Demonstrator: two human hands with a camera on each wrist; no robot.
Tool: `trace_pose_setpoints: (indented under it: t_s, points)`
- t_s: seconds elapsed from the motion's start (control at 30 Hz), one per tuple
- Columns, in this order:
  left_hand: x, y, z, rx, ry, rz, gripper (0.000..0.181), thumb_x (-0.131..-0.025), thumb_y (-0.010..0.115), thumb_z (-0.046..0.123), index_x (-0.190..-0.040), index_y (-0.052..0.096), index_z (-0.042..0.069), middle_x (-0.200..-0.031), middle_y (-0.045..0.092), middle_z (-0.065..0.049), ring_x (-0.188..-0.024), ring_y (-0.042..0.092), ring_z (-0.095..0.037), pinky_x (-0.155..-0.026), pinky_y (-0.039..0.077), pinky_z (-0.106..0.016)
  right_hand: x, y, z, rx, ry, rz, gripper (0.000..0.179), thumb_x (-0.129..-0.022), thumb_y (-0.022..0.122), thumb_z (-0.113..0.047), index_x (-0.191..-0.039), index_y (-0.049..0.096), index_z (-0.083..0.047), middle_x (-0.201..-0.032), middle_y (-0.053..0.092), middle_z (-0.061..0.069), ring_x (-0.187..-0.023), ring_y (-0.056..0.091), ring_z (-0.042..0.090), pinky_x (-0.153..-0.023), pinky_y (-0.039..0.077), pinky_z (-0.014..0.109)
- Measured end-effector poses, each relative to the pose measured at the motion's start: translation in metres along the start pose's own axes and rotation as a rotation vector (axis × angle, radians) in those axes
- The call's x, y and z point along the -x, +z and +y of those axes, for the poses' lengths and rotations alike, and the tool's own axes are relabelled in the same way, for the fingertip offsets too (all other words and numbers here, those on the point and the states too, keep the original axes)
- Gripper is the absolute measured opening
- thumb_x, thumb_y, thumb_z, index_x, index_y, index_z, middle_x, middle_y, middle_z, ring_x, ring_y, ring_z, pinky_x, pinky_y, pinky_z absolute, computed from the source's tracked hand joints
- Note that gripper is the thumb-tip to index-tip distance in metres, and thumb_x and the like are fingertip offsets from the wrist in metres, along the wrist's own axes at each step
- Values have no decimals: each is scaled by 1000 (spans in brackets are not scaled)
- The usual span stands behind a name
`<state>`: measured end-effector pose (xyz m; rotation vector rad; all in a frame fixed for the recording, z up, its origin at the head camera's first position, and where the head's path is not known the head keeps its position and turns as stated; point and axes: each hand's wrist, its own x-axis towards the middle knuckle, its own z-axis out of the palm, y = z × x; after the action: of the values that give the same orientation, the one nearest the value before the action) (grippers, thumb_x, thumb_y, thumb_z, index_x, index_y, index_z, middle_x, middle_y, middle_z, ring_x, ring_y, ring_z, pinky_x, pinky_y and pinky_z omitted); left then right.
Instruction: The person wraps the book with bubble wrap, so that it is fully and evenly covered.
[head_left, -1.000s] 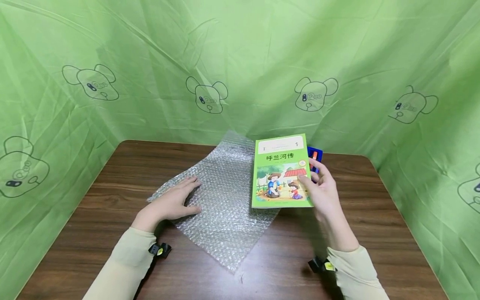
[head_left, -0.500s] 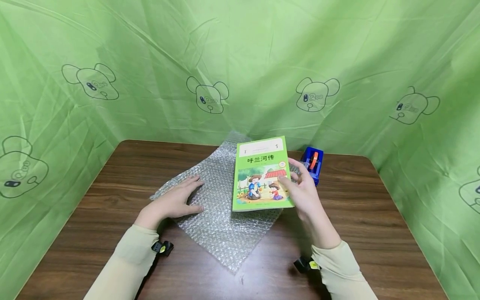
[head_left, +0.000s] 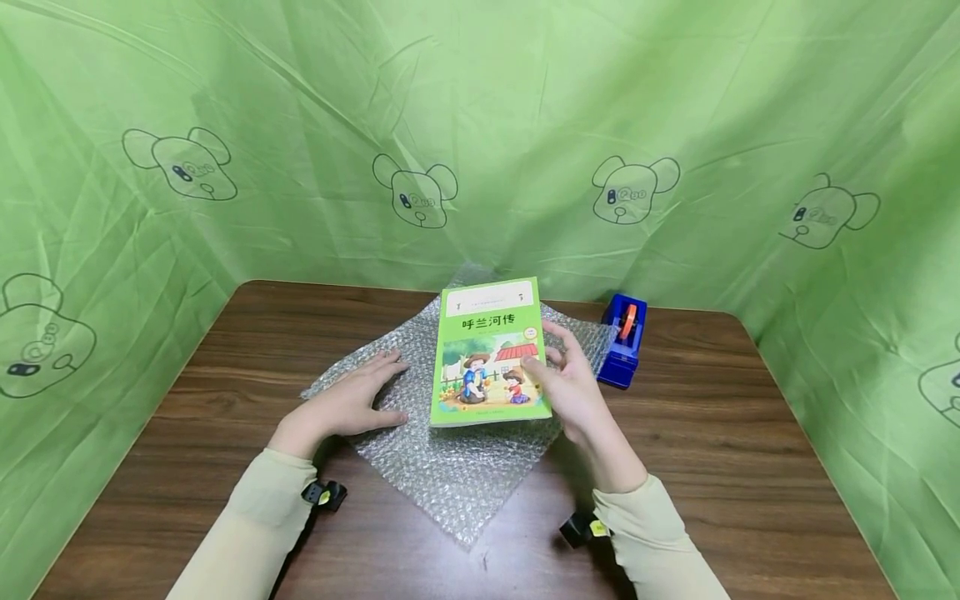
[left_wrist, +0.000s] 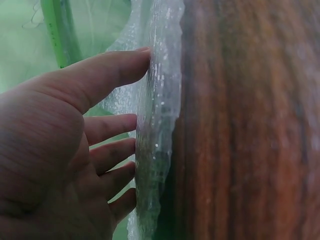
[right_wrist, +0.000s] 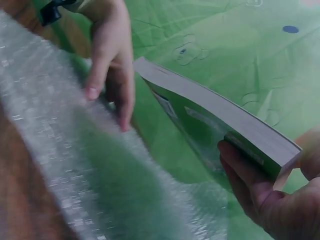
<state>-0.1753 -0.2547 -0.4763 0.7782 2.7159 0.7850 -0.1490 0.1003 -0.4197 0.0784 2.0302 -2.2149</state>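
Observation:
A green paperback book [head_left: 491, 350] with a picture cover is held above the bubble wrap [head_left: 465, 475] in the head view. My right hand [head_left: 573, 387] grips its right edge, thumb on the cover and fingers beneath; the right wrist view shows the book [right_wrist: 215, 115] tilted and apart from the sheet. My left hand [head_left: 348, 400] rests on the left part of the bubble wrap with its fingers spread. In the left wrist view, the fingertips [left_wrist: 127, 122] touch the sheet [left_wrist: 160, 100].
A blue tape dispenser [head_left: 624, 342] with an orange roll stands at the right, beside the sheet's right corner. Green cloth [head_left: 510, 100] with bear drawings hangs around the brown wooden table [head_left: 720, 433].
My right hand has carried the book leftward over the middle of the bubble wrap, uncovering the tape dispenser and the sheet's right corner. My left hand has stayed almost in place.

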Motion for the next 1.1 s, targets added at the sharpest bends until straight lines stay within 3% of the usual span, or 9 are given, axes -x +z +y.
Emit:
trace_pose_setpoints:
  t_s: [0.27,0.73,0.9,1.1]
  points:
    - [2,0,-1,8,2,-2,89,-96,83,42,-164,45,0,-176,28,-27,-162,24,-50,-129,22,-69,-10,6,27,-57,41,-23,70,-105,62,5,-166,32,-13,-137,61,27,-94,77,27,-80,68,47]
    - [1,1,-3,12,-6,-9,90,-96,84,41,-166,44,1,-177,26,-26,-163,21,-50,-130,21,-68,-9,22,44,-40,66,-62,74,-103,61,7,-166,27,-14,-137,57,29,-97,74,29,-82,68,47]
    - [0,2,-4,17,-12,-12,90,-96,84,41,-166,43,2,-177,26,-25,-164,21,-49,-130,21,-67,-11,19,52,70,76,-61,76,-101,65,5,-165,26,-9,-137,57,29,-97,75,29,-83,68,45]
    - [1,1,-4,16,-21,-17,90,-96,84,40,-166,43,2,-178,25,-24,-165,19,-48,-131,20,-67,-12,9,55,306,51,-52,76,-100,75,-7,-163,34,-3,-132,64,25,-93,72,24,-80,66,36]
